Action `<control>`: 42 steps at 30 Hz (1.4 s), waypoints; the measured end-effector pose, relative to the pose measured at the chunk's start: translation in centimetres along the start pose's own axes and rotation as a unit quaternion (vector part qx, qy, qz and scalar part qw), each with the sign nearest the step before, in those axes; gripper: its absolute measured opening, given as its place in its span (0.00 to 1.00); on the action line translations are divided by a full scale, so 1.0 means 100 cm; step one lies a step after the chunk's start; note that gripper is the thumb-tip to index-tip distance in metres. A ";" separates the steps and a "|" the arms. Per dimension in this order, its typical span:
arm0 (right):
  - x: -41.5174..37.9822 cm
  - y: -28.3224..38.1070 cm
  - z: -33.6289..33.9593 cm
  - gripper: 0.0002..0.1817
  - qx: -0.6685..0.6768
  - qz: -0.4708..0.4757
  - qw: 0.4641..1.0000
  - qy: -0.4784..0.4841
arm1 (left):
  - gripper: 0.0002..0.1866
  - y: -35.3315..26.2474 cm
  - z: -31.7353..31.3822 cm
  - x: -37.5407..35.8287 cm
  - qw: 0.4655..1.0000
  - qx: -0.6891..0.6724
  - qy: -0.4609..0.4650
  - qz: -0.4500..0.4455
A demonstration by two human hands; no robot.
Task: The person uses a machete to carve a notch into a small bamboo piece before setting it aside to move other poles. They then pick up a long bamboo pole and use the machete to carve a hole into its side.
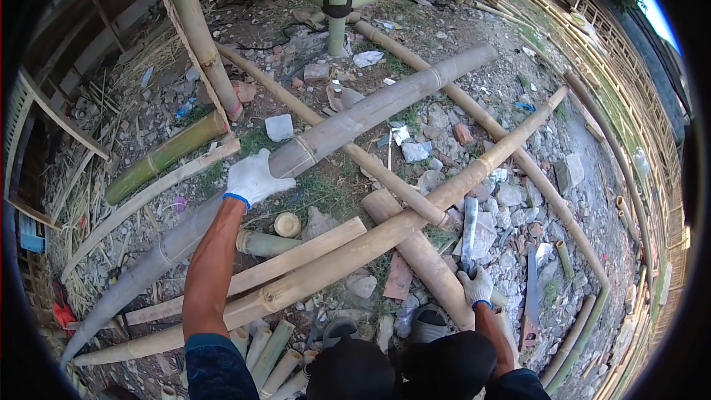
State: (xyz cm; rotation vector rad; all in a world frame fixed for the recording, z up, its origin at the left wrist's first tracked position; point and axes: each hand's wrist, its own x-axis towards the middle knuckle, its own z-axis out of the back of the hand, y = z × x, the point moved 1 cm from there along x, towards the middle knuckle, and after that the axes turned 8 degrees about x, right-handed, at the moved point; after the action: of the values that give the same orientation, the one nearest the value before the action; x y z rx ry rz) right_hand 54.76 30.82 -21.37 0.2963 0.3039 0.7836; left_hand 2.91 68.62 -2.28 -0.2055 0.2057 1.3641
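Observation:
My left hand (255, 179), in a white work glove with a blue cuff, is laid across a thick greyish bamboo pole (370, 115). Its fingers reach over the far side and its thumb points right. Low on the right, my gloved right hand (475, 285) is closed around the handle of a machete (469, 226). The blade points away from me, above the rubble. A long tan bamboo pole (333, 265) slants between my hands, crossing a short thick bamboo piece (427, 261) beside my right hand. Below the grey pole stands a cut bamboo end (287, 224).
A handsaw (531, 296) lies right of my right hand. Thinner bamboo poles (511, 148) cross beneath the grey one. A green upright post (338, 7) with lashed braces stands ahead. Broken stones (569, 172) cover the ground. Cut bamboo pieces (272, 352) lie by my shoes.

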 end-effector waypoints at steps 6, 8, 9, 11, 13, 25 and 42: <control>-0.007 -0.009 -0.009 0.23 0.017 0.053 0.997 -0.050 | 0.49 -0.003 -0.001 -0.069 1.000 -0.013 -0.002 -0.016; -0.010 -0.014 -0.010 0.19 0.022 0.058 0.997 -0.038 | 0.49 0.002 -0.004 -0.093 1.000 -0.016 0.010 -0.003; -0.011 -0.014 -0.009 0.18 0.026 0.070 0.996 -0.045 | 0.48 0.009 -0.008 -0.104 1.000 -0.006 0.001 -0.007; -0.016 -0.016 -0.003 0.16 0.045 0.084 0.994 -0.044 | 0.47 0.015 -0.009 -0.125 1.000 0.002 0.029 0.005; -0.021 -0.010 0.001 0.14 0.057 0.082 0.994 -0.039 | 0.46 0.032 -0.022 -0.141 1.000 0.001 -0.014 -0.010; -0.027 -0.009 -0.002 0.16 0.078 0.033 0.995 -0.049 | 0.47 0.040 -0.026 -0.157 0.998 -0.050 -0.026 0.039; -0.012 -0.014 0.009 0.25 0.038 -0.020 0.999 0.028 | 0.46 0.025 -0.022 -0.174 0.996 -0.019 -0.082 0.034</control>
State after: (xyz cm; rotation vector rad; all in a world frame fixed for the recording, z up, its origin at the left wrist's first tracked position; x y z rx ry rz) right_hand 55.26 28.88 -20.86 0.3385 0.3910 0.7426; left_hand -2.94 52.10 0.16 -0.1176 0.0494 1.4449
